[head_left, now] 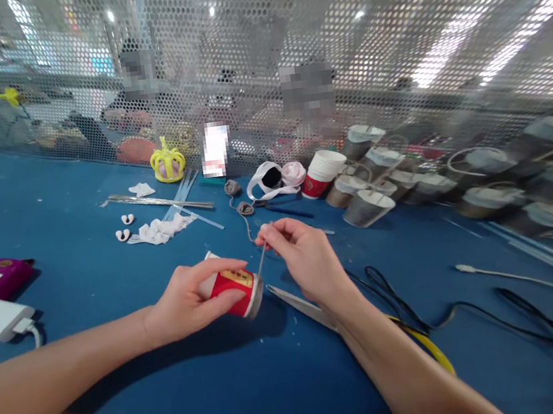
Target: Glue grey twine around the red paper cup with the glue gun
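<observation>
A red and white paper cup [233, 285] lies tilted on its side in my left hand [189, 295], whose fingers and thumb wrap around it. Grey yarn rings the cup's right-hand end. From there a taut strand of grey yarn [262, 262] runs up to my right hand [307, 253], pinched between thumb and fingertips. More of this yarn trails back to two small balls [245, 209] on the table. Scissors [301, 306] lie under my right forearm, blades pointing at the cup and yellow handle partly hidden.
Grey-covered cups [368, 208] crowd the right rear beside a stack of paper cups [323, 171]. A black cable [470, 307] loops at right. Tweezers [159, 201], crumpled tissue [161, 229] and a yellow crown-shaped piece [168, 163] lie left of centre. A perforated screen [237, 50] stands behind.
</observation>
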Demonstrator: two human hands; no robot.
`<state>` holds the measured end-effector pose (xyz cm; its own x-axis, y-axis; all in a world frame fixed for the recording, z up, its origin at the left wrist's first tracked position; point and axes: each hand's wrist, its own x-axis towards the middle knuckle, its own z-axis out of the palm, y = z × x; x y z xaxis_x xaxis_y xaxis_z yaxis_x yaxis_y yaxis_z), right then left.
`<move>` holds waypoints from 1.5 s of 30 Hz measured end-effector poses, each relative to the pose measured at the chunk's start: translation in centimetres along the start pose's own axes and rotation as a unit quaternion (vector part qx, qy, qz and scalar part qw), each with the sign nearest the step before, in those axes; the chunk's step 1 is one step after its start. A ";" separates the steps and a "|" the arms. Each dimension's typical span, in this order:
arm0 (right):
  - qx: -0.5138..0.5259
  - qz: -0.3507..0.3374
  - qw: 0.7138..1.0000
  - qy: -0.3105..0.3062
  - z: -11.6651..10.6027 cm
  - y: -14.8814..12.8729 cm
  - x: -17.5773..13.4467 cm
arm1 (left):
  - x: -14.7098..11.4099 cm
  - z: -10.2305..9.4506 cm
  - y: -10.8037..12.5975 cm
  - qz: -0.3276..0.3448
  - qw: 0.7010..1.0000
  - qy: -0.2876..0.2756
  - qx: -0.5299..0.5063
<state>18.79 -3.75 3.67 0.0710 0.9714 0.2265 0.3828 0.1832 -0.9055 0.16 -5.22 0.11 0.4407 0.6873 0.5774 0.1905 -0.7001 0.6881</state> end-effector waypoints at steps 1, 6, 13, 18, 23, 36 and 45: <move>-0.004 0.004 1.000 -0.004 0.0 0.1 0.0 | 0.0 0.0 0.0 0.010 1.000 0.002 0.006; -0.001 0.015 1.000 -0.020 0.2 0.4 0.0 | 0.0 -0.1 0.2 0.051 0.998 0.007 0.032; -0.033 0.023 0.998 -0.053 0.5 0.7 -0.1 | -0.4 -0.2 0.4 0.072 0.995 0.020 0.058; -0.048 0.044 0.996 -0.064 0.7 0.9 -0.2 | -0.5 -0.2 0.3 0.100 0.993 0.032 0.062; -0.038 0.062 0.995 -0.074 1.0 1.0 -0.3 | -0.4 -0.3 0.3 0.112 0.990 0.041 0.075; -0.057 0.080 0.991 -0.091 1.4 0.8 -0.5 | -0.4 -0.3 0.3 0.095 0.991 0.063 0.077; -0.054 0.097 0.989 -0.098 2.1 1.3 -0.9 | -0.1 -0.1 0.3 -0.045 0.995 0.087 -0.029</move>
<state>17.33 -4.04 1.51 -0.0236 0.9992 -0.0325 0.4757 -0.0173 -0.8794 0.07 -5.54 0.32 0.2647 0.7733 0.5762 0.1682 -0.6253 0.7620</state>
